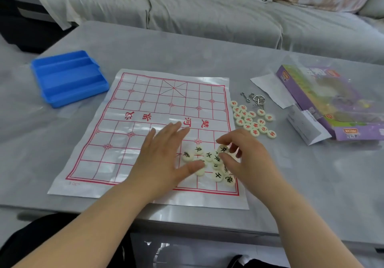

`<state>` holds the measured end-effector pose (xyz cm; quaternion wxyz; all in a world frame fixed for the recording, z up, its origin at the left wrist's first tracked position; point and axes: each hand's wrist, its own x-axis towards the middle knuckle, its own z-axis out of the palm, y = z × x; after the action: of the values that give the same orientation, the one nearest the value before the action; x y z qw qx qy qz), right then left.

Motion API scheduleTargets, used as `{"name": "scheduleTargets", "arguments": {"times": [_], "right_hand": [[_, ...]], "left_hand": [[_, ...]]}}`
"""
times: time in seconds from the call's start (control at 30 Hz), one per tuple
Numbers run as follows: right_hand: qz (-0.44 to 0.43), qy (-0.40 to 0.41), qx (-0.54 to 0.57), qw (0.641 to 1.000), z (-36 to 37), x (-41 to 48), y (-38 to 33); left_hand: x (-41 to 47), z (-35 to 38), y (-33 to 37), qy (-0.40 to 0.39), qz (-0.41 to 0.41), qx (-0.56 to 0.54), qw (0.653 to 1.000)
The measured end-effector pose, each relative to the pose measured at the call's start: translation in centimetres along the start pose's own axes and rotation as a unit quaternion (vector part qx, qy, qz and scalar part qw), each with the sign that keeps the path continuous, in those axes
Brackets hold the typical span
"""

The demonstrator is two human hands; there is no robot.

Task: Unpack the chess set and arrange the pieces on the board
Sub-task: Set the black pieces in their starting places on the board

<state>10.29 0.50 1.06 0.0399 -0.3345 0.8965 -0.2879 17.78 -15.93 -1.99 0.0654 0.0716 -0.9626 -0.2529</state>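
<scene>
My left hand (164,155) lay flat, fingers straight, on the glossy red-gridded board (145,105) printed 楚河. My right hand (247,159) pinched one black-character disc (223,149) above the cream black pieces (208,156). Red pieces (252,121) were heaped on the worktop (187,45). The blue ribbed plastic tray (68,78) sat left.

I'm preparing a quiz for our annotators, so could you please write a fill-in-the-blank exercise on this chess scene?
1. The right hand pinches a chess piece lettered in ____.
2. The red-lettered pieces lie on the table, to the ____ of the board.
3. The plastic tray left of the board is ____ in colour.
Missing words: black; right; blue.
</scene>
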Motion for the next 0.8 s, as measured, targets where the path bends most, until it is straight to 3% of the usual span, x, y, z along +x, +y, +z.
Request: {"name": "scheduleTargets", "arguments": {"times": [0.1, 0.23, 0.4, 0.6, 0.8], "right_hand": [[-0.023, -0.026, -0.004, 0.999, 0.6, 1.4, -1.8], [-0.065, -0.070, -0.005, 0.995, 2.0, 5.3, -5.2], [-0.100, -0.125, 0.003, 0.987, 6.2, 10.4, -9.3], [-0.100, -0.146, 0.021, 0.984, 11.0, 12.9, -11.9], [-0.075, -0.168, 0.011, 0.983, 11.0, 13.4, -11.0]], "left_hand": [[-0.2, -3.0, -2.4, 0.072, -0.028, -0.066, 0.995], [-0.2, -6.0, -7.5, 0.118, -0.143, -0.103, 0.977], [-0.9, -6.8, -11.4, 0.033, -0.188, -0.153, 0.970], [-0.1, -6.8, -12.4, 0.035, -0.181, -0.079, 0.980], [-0.3, -7.9, -14.0, 0.007, -0.207, -0.043, 0.977]]}}
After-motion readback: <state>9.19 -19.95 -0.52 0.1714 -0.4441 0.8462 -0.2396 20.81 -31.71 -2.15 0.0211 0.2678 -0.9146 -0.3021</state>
